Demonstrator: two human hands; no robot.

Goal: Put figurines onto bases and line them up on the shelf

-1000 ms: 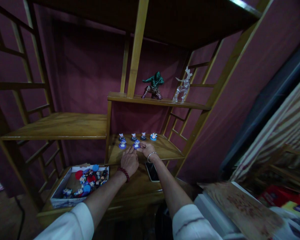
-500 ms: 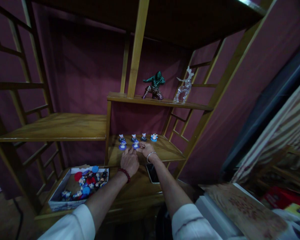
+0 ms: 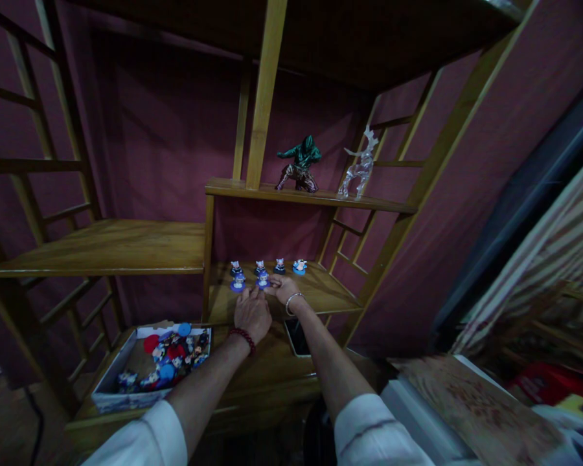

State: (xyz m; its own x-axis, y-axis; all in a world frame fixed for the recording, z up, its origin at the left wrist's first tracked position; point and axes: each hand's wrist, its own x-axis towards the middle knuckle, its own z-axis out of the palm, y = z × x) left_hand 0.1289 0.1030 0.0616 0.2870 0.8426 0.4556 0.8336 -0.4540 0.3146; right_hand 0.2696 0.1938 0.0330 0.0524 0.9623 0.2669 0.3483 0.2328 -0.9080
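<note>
A small purple-based figurine (image 3: 263, 281) stands upright in the front row on the low shelf (image 3: 320, 296). From the right, my right hand (image 3: 284, 290) has its thumb and fingers closed at the side of this figurine. My left hand (image 3: 252, 314), with a dark red bead bracelet, reaches in from the front, and its bent fingertips meet the figurine's base. A matching purple figurine (image 3: 238, 282) is just to the left. Behind them is a row of dark-based figurines, among them one pink-haired figurine (image 3: 279, 266), and a blue-based figurine (image 3: 300, 266) at the right end.
An open box (image 3: 107, 382) of jumbled figurines sits at lower left. A phone (image 3: 297, 336) lies below the shelf, beside my right forearm. On the upper shelf (image 3: 252, 190) stand a green crouching statue (image 3: 302, 163) and a clear deer figure (image 3: 359, 165). A wooden post (image 3: 266, 90) rises there.
Both hands stay at the same purple figurine, with barely any movement of the fingers. The view has shifted very slightly.
</note>
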